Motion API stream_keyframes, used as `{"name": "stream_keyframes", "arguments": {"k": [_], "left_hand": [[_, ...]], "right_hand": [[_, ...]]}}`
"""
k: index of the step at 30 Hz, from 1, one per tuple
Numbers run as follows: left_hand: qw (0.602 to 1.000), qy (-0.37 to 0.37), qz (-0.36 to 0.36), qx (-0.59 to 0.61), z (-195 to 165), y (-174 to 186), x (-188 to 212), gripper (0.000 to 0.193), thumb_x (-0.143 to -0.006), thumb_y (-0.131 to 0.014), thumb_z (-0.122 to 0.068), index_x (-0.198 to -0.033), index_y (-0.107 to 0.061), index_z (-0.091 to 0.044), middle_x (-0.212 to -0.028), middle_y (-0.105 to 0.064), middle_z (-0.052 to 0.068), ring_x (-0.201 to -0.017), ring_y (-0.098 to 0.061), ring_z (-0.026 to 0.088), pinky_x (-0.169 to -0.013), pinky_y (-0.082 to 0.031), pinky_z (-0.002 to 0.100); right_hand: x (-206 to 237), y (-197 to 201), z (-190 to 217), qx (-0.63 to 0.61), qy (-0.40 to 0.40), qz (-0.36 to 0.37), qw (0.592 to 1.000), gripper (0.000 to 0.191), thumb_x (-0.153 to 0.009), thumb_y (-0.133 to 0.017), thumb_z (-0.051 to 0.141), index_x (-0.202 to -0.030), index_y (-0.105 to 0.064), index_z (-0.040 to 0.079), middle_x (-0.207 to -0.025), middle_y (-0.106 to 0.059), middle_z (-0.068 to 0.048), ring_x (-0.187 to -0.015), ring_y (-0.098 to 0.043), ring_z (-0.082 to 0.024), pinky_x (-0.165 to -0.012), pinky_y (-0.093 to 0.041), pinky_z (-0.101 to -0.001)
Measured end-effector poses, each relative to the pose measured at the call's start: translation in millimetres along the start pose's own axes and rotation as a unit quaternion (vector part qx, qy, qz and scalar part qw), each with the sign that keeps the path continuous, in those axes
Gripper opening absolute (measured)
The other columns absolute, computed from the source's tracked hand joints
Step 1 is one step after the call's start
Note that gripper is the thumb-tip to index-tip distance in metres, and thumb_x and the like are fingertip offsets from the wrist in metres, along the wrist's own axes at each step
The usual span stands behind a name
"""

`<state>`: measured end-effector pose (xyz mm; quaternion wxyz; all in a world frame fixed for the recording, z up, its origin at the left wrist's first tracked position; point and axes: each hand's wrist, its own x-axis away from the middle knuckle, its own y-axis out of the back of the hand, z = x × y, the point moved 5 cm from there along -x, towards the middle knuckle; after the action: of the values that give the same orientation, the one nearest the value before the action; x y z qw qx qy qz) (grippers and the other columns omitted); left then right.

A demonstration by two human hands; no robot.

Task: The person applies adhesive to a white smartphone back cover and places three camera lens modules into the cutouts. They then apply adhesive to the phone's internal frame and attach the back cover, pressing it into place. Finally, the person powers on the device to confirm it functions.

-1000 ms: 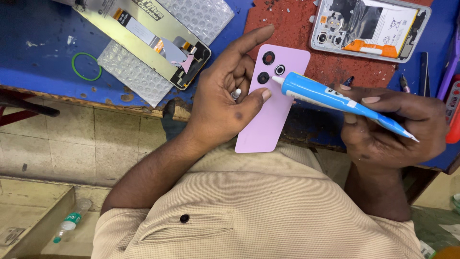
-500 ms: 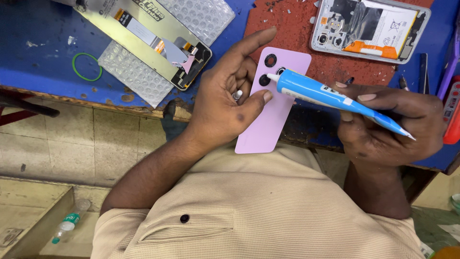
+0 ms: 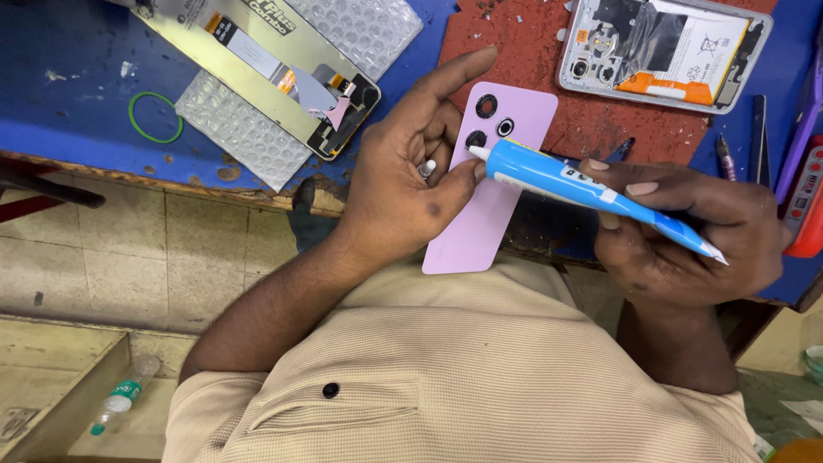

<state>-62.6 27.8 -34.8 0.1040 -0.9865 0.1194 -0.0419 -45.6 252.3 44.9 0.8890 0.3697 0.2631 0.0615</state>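
One lilac phone back cover, one blue glue tube, one opened phone body, one display panel on bubble wrap, one green rubber band. Cover sat above the bench edge, long axis running top-right to bottom-left, three camera holes at the upper end. Tube lay nearly level, nozzle pointing left at the cover's camera corner, crimped end right. Left hand partly curled, pinching the cover, index finger extended. Right hand wrapped round the tube.
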Motion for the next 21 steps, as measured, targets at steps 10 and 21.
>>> {"name": "stream_keyframes", "arguments": {"k": [10,21], "left_hand": [[1.000,0.001,-0.002,-0.001,0.0,0.3,-0.7,0.077,-0.094,-0.070,0.015,-0.160,-0.038,-0.008,-0.087,-0.059,-0.005,-0.068,-0.042,-0.003,-0.061,-0.034,0.013],[1.000,0.000,0.004,0.018,-0.6,0.6,-0.3,0.076,-0.096,-0.071,0.014,-0.160,-0.036,-0.007,-0.093,-0.063,-0.003,-0.074,-0.049,-0.003,-0.063,-0.036,0.014]], "right_hand": [[9.3,3.2,-3.8,0.011,-0.015,-0.007,1.000,0.032,-0.113,-0.077,0.015,-0.109,-0.057,-0.010,-0.096,-0.072,-0.020,-0.097,-0.081,-0.030,-0.082,-0.068,-0.0333],[5.2,6.3,-5.0,0.032,0.007,0.000,0.999,0.032,-0.112,-0.074,0.016,-0.109,-0.056,-0.010,-0.096,-0.074,-0.022,-0.095,-0.081,-0.030,-0.079,-0.066,-0.0306]]}}
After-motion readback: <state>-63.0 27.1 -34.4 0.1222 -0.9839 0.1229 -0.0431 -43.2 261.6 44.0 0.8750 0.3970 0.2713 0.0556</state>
